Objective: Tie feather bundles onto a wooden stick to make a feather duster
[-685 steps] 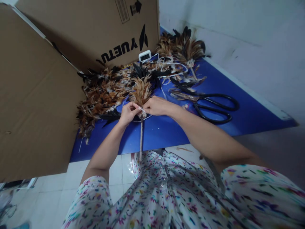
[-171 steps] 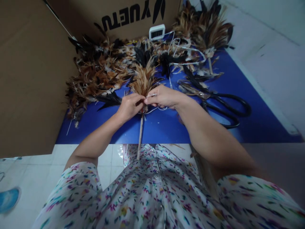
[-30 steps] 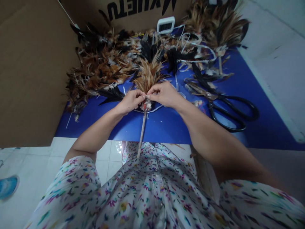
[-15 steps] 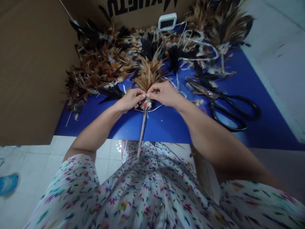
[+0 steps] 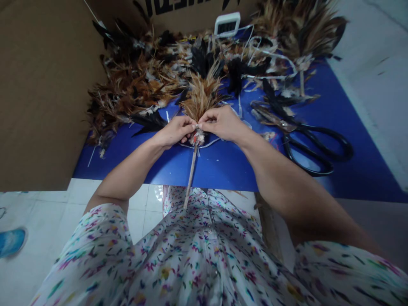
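Observation:
A feather duster (image 5: 204,98) with tan-brown plumes lies at the table's front, its thin wooden stick (image 5: 190,176) reaching past the edge toward my body. My left hand (image 5: 178,131) pinches at the neck of the plumes from the left, fingers closed. From the right, my right hand (image 5: 221,123) pinches at the same spot, its fingertips meeting those of the left. Just below the fingers, pale fluffy quill ends and a bit of red (image 5: 196,138) show. Whether a thin strand is between the fingertips cannot be made out. White ribbon (image 5: 212,143) curves underneath.
Large black-handled scissors (image 5: 301,127) lie on the blue tabletop (image 5: 360,178) at right. Brown and black feathers (image 5: 134,89) are heaped at left and back. A white digital timer (image 5: 227,24) stands behind them. Cardboard (image 5: 44,93) walls off the left. Another feathered stick (image 5: 302,83) lies back right.
Both hands stay pinched at the duster's neck, with only slight finger movement. The whole view has shifted a little.

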Action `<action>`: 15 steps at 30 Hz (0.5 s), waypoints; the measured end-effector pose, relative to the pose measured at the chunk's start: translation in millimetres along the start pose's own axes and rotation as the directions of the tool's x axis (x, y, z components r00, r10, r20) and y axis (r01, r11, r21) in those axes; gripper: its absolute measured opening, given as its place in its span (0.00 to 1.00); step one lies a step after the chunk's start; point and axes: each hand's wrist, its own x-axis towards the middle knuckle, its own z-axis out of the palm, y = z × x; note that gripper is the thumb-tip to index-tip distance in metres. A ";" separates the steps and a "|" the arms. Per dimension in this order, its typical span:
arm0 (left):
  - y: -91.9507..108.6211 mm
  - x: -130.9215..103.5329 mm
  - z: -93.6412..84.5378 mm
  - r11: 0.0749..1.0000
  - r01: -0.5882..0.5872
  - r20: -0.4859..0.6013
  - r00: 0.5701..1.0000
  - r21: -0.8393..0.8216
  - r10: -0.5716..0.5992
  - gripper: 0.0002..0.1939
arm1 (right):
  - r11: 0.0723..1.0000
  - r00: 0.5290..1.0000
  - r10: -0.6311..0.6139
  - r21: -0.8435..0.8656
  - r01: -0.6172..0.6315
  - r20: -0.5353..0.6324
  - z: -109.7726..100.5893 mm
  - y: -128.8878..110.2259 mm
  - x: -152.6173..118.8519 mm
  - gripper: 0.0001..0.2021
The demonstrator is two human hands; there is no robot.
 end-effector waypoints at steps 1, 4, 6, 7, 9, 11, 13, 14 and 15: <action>0.0 0.0 0.2 1.000 -0.001 -0.004 1.000 -0.004 0.001 0.07 | 1.000 1.000 -0.004 -0.001 0.004 0.000 0.1 0.1 -0.1 0.03; 0.2 0.1 0.9 1.000 -0.002 -0.016 1.000 -0.012 0.002 0.07 | 1.000 1.000 -0.016 -0.011 0.016 -0.004 0.2 -0.2 -0.5 0.03; 0.5 0.5 1.2 1.000 0.001 -0.017 1.000 -0.013 -0.001 0.07 | 0.999 1.000 -0.016 -0.033 0.015 -0.016 0.7 -0.8 -1.1 0.04; 0.6 0.8 1.3 1.000 0.003 -0.017 1.000 -0.012 -0.003 0.07 | 0.999 1.000 -0.014 -0.047 0.013 -0.024 1.1 -1.2 -1.5 0.04; 0.6 1.4 1.5 1.000 0.004 -0.021 1.000 -0.012 -0.004 0.07 | 0.997 0.999 -0.010 -0.076 0.007 -0.043 2.2 -2.2 -2.6 0.04; 0.6 1.8 1.5 1.000 0.002 -0.029 1.000 -0.008 -0.003 0.07 | 0.995 0.998 -0.017 -0.098 0.011 -0.063 3.3 -3.4 -4.0 0.05; 0.5 1.9 1.4 1.000 -0.002 -0.032 0.999 -0.001 0.002 0.07 | 0.992 0.997 -0.042 -0.120 0.033 -0.070 3.8 -5.0 -5.6 0.07; 0.5 1.8 1.3 1.000 -0.005 -0.031 0.999 0.004 0.005 0.08 | 0.990 0.996 -0.059 -0.134 0.050 -0.067 3.8 -5.9 -6.4 0.07; 0.4 1.7 1.2 1.000 -0.007 -0.027 1.000 0.010 0.007 0.08 | 0.986 0.995 -0.077 -0.149 0.068 -0.060 3.6 -6.9 -7.1 0.07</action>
